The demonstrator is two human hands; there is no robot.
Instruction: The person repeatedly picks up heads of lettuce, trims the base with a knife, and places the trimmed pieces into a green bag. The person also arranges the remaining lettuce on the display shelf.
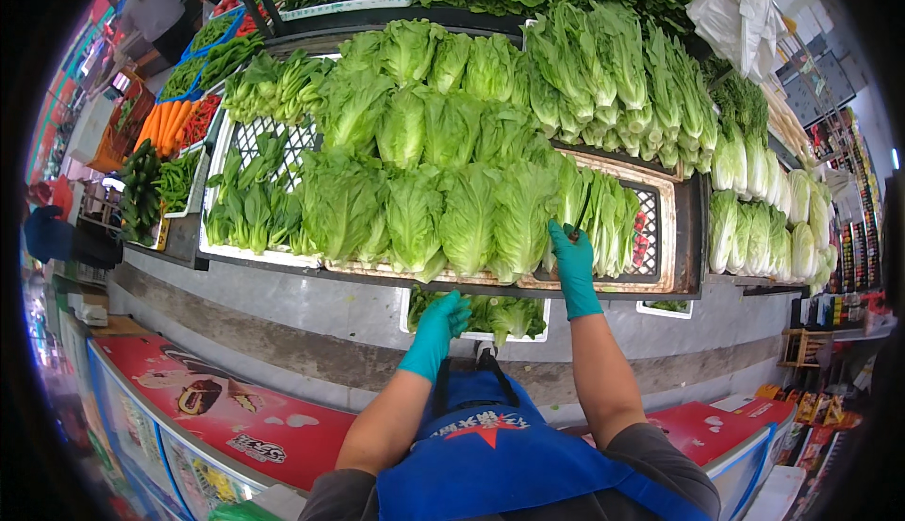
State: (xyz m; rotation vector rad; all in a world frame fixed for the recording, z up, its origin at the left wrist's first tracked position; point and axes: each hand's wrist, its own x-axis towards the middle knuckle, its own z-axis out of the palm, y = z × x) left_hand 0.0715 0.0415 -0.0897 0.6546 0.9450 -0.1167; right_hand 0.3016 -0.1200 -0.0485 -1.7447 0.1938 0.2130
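My right hand [571,259], in a teal glove, grips a knife [585,207] by its handle at the front edge of the vegetable stand. Its narrow dark blade points away from me over leafy greens [614,220]. Just left of that fist, upright heads of romaine-like lettuce [466,220] stand in rows. My left hand [442,323], gloved the same way, is empty with loosely bent fingers. It hovers at the near left side of a white foam box [472,336], which sits below the stand and holds loose green leaves [515,316].
Bok choy [254,217] lies to the left in a white crate [212,188]. Celtuce-like greens [615,68] fill the back right, with napa cabbage [749,231] beyond. Red-topped freezers [226,408] flank me from behind. A person [152,8] stands at the far left.
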